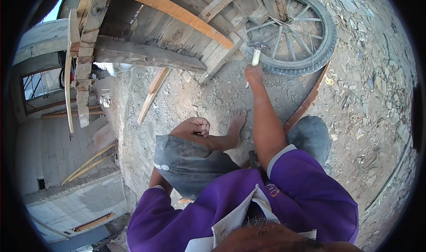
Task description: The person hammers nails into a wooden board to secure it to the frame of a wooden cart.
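Observation:
My right hand [254, 74] is stretched forward, its fingers wrapped round the pale handle of a hammer [256, 56]. The hammer's dark metal head is up against or just in front of the wheel [329, 52], a spoked one with a black tyre; contact cannot be made out. Beside my bent left knee, my left hand [197, 126] is curled closed, and anything inside its fingers is hidden. Left of the wheel stands a weathered wooden frame [151, 54] of beams and boards, with a lighter orange-brown plank [177, 13] lying across it.
A loose wooden strip [153, 94] leans near the frame's lower beam. On the right, a reddish-brown curved strip [307, 103] lies between the tyre and my right knee. Rubble [377, 83] covers the ground there. A block wall [75, 198] with a window stands at left.

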`<control>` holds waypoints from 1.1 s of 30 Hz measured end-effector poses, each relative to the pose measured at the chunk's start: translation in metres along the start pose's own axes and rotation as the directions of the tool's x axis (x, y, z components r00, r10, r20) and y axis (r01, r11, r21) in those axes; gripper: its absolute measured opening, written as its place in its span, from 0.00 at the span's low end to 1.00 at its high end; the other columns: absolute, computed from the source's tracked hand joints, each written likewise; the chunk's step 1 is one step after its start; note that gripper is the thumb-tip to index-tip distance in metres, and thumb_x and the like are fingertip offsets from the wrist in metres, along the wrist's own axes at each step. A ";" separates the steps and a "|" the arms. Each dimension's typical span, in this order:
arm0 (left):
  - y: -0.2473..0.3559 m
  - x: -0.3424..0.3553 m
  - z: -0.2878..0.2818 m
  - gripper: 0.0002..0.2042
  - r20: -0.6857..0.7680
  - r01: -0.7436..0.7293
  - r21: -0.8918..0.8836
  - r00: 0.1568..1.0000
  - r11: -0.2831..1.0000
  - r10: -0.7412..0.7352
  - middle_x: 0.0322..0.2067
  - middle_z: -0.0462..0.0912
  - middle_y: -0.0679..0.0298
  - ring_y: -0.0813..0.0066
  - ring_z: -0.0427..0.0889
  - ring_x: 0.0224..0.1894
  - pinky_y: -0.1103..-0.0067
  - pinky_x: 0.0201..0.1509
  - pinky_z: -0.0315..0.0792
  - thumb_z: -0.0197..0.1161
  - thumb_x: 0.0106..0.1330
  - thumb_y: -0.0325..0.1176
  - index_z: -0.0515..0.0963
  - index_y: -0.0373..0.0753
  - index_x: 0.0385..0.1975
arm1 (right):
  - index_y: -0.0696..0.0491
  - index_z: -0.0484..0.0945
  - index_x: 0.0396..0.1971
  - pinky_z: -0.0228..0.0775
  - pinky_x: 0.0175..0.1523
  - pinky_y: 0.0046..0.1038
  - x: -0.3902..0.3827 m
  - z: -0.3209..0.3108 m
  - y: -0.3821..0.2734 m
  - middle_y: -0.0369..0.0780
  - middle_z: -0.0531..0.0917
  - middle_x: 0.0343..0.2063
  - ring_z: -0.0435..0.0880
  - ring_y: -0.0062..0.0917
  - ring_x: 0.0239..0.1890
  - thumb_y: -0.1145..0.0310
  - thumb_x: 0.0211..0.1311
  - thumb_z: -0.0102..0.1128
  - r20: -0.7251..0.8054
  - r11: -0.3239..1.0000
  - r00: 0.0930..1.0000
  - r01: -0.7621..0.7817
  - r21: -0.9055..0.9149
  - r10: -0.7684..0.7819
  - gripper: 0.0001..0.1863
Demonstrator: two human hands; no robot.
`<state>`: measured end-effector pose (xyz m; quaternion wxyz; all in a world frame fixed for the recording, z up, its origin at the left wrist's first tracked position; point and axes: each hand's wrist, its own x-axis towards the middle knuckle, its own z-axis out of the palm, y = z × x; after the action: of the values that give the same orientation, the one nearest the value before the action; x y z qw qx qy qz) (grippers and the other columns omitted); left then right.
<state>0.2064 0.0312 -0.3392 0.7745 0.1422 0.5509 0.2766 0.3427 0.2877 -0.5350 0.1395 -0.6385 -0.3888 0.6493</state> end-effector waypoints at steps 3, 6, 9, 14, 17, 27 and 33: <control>-0.023 -0.011 -0.009 0.06 0.022 0.086 -0.095 0.996 0.992 -0.084 0.30 0.77 0.66 0.76 0.77 0.35 0.78 0.43 0.72 0.60 0.73 0.32 0.77 0.36 0.38 | 0.64 0.77 0.42 0.80 0.37 0.41 0.007 0.019 0.005 0.50 0.86 0.26 0.88 0.43 0.27 0.54 0.68 0.55 -0.088 0.993 0.990 0.102 -0.066 -0.108 0.24; -0.039 0.029 -0.039 0.07 0.120 0.120 -0.113 0.987 0.986 -0.106 0.30 0.76 0.67 0.78 0.77 0.35 0.79 0.41 0.71 0.60 0.74 0.33 0.77 0.36 0.39 | 0.65 0.77 0.42 0.80 0.39 0.42 0.047 0.015 0.036 0.52 0.86 0.26 0.88 0.45 0.28 0.56 0.68 0.55 -0.169 0.960 0.960 0.184 -0.212 -0.222 0.23; -0.039 0.028 -0.056 0.09 0.144 0.235 0.057 0.960 0.970 -0.241 0.29 0.81 0.67 0.80 0.79 0.33 0.80 0.38 0.73 0.62 0.73 0.33 0.78 0.34 0.45 | 0.65 0.77 0.44 0.78 0.47 0.46 0.028 0.018 0.017 0.56 0.85 0.34 0.86 0.50 0.39 0.56 0.67 0.55 -0.037 0.970 0.991 0.119 -0.211 -0.129 0.23; 0.098 0.054 -0.042 0.07 0.063 -0.191 0.813 0.968 0.551 0.243 0.31 0.84 0.65 0.77 0.82 0.35 0.78 0.42 0.75 0.68 0.67 0.28 0.84 0.33 0.40 | 0.62 0.75 0.48 0.75 0.54 0.48 0.035 0.005 0.011 0.59 0.84 0.44 0.84 0.53 0.50 0.58 0.67 0.54 -0.041 0.980 0.995 0.079 -0.185 -0.088 0.22; 0.222 0.056 0.016 0.07 0.330 -0.383 0.924 0.798 0.001 0.505 0.33 0.84 0.63 0.73 0.82 0.37 0.78 0.43 0.74 0.69 0.64 0.26 0.84 0.35 0.39 | 0.61 0.74 0.49 0.75 0.54 0.47 0.021 0.005 0.003 0.57 0.84 0.45 0.83 0.54 0.50 0.58 0.67 0.54 0.015 0.963 0.996 0.084 -0.257 -0.083 0.21; 0.378 0.175 0.066 0.07 0.118 0.071 0.857 0.937 -0.511 0.329 0.25 0.87 0.56 0.62 0.87 0.30 0.71 0.38 0.80 0.65 0.58 0.30 0.87 0.37 0.31 | 0.64 0.72 0.50 0.79 0.38 0.44 0.013 -0.008 0.037 0.54 0.84 0.31 0.87 0.47 0.31 0.56 0.66 0.60 -0.065 0.962 0.962 0.258 -0.093 -0.265 0.26; 0.393 0.198 0.011 0.10 0.087 0.025 0.941 0.945 -0.336 0.314 0.29 0.88 0.58 0.70 0.86 0.32 0.75 0.41 0.78 0.69 0.63 0.29 0.86 0.36 0.43 | 0.61 0.71 0.44 0.66 0.18 0.26 -0.075 0.005 0.001 0.35 0.74 0.19 0.72 0.19 0.14 0.64 0.65 0.66 -0.159 0.833 0.953 0.302 0.464 -0.257 0.19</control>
<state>0.1577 0.4652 -0.2826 0.2308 0.7472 0.5985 -0.1742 0.3492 0.2343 -0.4820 0.4050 -0.5484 -0.2969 0.6686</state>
